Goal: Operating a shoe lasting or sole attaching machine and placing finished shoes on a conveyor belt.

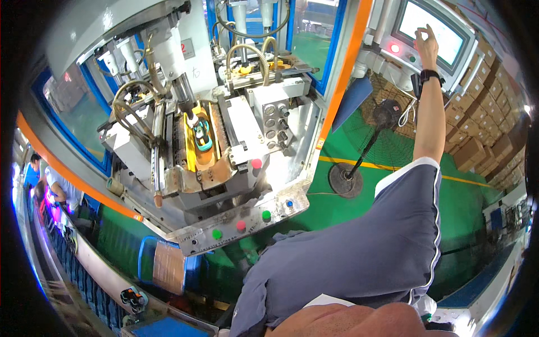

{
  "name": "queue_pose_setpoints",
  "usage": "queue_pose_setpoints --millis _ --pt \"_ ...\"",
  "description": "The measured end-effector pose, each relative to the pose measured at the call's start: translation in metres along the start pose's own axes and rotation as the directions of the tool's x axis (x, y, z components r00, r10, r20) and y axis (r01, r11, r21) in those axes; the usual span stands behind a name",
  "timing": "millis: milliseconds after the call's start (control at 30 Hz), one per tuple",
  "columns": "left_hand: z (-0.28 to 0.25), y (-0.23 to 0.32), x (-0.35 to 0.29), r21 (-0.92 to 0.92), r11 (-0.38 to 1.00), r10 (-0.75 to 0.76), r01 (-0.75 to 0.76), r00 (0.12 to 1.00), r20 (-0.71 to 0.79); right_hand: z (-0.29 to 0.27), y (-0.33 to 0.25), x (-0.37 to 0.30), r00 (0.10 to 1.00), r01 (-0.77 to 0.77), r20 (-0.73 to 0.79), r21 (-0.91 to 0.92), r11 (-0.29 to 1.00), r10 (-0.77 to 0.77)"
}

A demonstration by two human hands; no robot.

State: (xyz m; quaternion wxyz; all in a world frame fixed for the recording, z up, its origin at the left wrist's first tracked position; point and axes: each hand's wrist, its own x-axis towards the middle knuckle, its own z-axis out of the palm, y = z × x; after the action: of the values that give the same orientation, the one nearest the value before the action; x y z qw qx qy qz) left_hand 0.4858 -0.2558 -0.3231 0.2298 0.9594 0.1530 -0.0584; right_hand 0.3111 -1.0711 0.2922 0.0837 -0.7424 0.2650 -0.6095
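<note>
My right hand is raised at the upper right, in front of the lit touchscreen of a control panel. Its fingers are apart, one stretched out, and I see nothing held in it. Whether a fingertip touches the glass I cannot make out. A dark band is round the wrist. Below the screen, a red lit button sits on the panel. My left hand is outside the picture. Away from both hands, a teal and black shoe lies in the yellow and brown cradle of a press machine.
A button bar with green and red buttons runs along the machine's front. An orange-edged frame post stands between machine and panel. A floor fan is below the panel. Stacked cartons are at right; people work at far left.
</note>
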Motion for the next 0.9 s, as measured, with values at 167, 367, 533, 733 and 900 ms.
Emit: queue_pose_setpoints --millis 167,367,533,733,900 --pt "0.015 -0.161 -0.113 0.064 0.925 -0.376 0.375 0.926 0.012 0.054 -0.016 -0.06 0.995 -0.072 0.063 -0.114 0.991 0.08" --pt "0.048 -0.337 -0.485 0.02 0.35 -0.937 0.937 0.35 0.008 0.05 -0.148 -0.163 0.968 -0.035 0.242 0.397 0.917 -0.068" --pt "0.094 -0.331 -0.516 -0.609 0.146 -0.975 0.779 0.008 -0.224 0.122 -0.324 -0.243 0.797 0.201 0.183 0.819 0.537 -0.576" --pt "0.05 -0.304 -0.509 -0.895 0.151 -0.988 0.419 0.034 -0.151 0.104 -0.566 -0.398 0.506 0.013 0.083 0.994 0.105 -0.858" --pt "0.025 -0.312 -0.526 -0.905 0.087 -0.993 0.416 -0.038 -0.113 -0.058 -0.739 -0.51 0.274 0.033 -0.413 0.906 -0.421 -0.868"
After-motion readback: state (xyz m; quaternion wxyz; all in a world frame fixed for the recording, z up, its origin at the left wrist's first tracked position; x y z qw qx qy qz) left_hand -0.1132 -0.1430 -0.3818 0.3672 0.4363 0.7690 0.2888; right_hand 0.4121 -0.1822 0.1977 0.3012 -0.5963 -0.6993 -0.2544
